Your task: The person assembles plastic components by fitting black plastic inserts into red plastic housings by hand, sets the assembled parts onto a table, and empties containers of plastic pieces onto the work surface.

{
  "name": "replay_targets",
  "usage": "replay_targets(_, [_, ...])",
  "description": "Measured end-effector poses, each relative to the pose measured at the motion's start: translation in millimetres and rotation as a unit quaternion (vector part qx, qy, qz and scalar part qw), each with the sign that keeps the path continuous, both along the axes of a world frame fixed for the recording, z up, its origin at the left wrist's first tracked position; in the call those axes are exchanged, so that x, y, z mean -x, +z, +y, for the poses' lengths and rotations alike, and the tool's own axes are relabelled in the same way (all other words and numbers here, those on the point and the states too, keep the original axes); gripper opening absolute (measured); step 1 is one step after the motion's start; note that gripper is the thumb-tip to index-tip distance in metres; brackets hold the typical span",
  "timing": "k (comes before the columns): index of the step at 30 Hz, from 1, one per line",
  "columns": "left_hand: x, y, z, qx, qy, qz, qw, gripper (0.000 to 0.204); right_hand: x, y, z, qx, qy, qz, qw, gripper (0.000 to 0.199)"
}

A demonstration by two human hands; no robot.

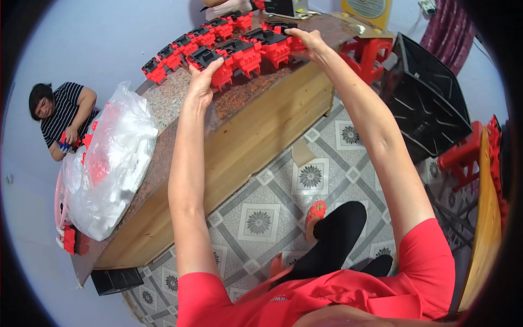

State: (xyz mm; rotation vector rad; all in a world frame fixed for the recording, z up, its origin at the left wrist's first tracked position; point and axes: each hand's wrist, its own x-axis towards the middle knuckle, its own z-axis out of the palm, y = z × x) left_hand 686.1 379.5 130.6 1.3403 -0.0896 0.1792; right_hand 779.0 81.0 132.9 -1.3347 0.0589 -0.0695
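Observation:
A front row of red plastic parts with black tops (242, 53) spans the space between my two hands at the table's far end. My left hand (202, 84) grips the row's nearer left end, its thumb against the red side and the other fingers partly hidden. At the opposite end, my right hand (309, 43) is closed on the last part, fingers reaching over the black top. Behind runs a second row of similar red and black parts (185, 43), untouched by either hand.
A stone-topped table (229, 103) with wooden sides carries a large clear plastic bag (117, 163) of white and red pieces. Across it, a person (68, 111) handles a red and blue piece. Black crates (425, 98), red stools (365, 57) and a cardboard scrap (302, 152) lie right.

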Motion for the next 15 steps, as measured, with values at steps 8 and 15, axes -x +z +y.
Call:
replay_targets(8, [-65,-27,47,-0.073,0.099,0.051,0.991,0.127,-97,-22,80,-0.013,0.05,0.019,0.998,0.051])
replay_targets(15, [-120,-53,32,-0.172,0.252,-0.029,0.952,0.147,-80,-36,38,-0.141,0.003,-0.002,0.99,0.09])
